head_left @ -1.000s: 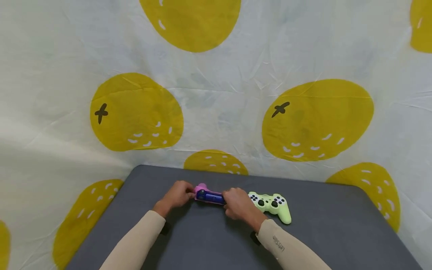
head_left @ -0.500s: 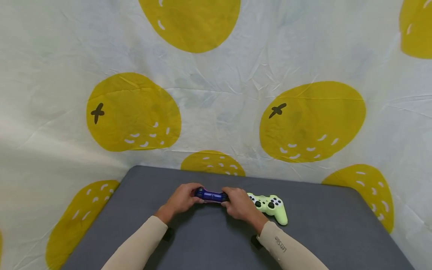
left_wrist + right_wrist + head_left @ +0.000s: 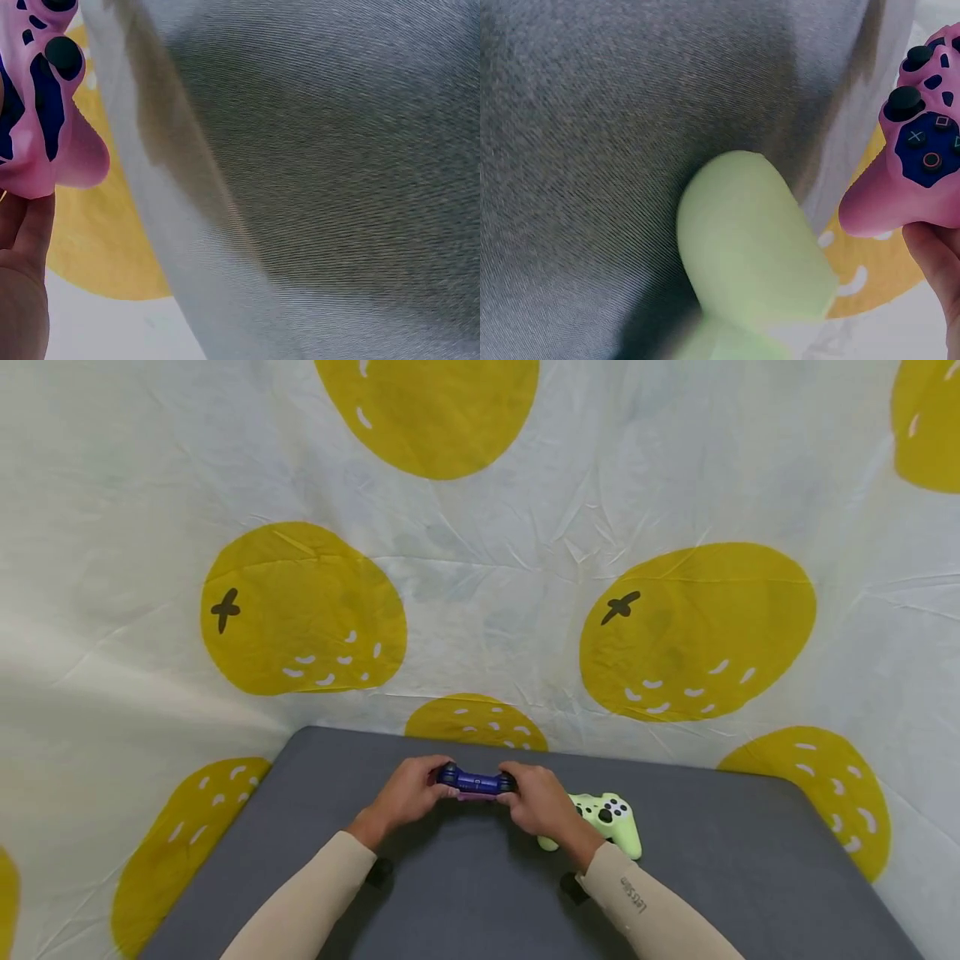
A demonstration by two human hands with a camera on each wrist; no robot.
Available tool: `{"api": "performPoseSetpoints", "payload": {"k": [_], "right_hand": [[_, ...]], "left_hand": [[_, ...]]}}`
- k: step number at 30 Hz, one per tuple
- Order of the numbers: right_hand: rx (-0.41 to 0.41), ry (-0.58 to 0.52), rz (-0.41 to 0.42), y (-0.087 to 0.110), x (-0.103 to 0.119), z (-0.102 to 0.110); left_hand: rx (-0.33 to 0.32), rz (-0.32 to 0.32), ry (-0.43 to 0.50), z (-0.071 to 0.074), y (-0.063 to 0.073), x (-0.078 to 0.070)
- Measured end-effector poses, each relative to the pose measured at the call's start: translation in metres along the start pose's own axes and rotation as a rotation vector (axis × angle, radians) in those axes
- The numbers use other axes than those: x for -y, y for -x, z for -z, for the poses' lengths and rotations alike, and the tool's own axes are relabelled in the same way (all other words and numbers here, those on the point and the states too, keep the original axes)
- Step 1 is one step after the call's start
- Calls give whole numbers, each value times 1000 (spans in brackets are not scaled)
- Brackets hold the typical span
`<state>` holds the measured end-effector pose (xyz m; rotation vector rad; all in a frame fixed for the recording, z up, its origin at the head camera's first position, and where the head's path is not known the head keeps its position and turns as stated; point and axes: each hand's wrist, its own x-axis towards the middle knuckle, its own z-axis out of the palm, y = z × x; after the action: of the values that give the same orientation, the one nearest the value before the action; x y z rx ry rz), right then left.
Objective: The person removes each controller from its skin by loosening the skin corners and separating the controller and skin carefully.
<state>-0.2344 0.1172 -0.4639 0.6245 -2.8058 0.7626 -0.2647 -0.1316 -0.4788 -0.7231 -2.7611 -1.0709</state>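
Observation:
A dark blue game controller in a pink rubbery cover is held up between both hands, its blue rear edge showing in the head view. My left hand grips the left end, and my right hand grips the right end. In the left wrist view, the pink cover wraps a grip, with fingers against it. The right wrist view shows a thumbstick and symbol buttons through openings in the cover. A pale green controller lies behind my right wrist, partly hidden.
Both hands work over a dark grey cloth-covered table. A white fabric backdrop with large yellow fruit prints hangs behind it. One rounded grip of the pale green controller sits close below the right wrist camera.
My left hand has gone from pinching the cover's edge to gripping the whole left end. The blue controller has risen slightly, and the cover's pink lump at its far left no longer shows.

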Motion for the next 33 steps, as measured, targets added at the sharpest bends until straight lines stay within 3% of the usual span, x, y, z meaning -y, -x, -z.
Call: {"api": "performPoseSetpoints", "payload": {"k": [9, 23, 33], "right_hand": [[-4, -29, -3, -1, 2, 10], [-7, -122, -73, -2, 7, 26], [-75, -214, -14, 3, 4, 31]], "left_hand": [[-33, -24, -20, 7, -2, -11], [10, 53, 26, 21, -6, -30], [71, 104, 97, 33, -11, -41]]}}
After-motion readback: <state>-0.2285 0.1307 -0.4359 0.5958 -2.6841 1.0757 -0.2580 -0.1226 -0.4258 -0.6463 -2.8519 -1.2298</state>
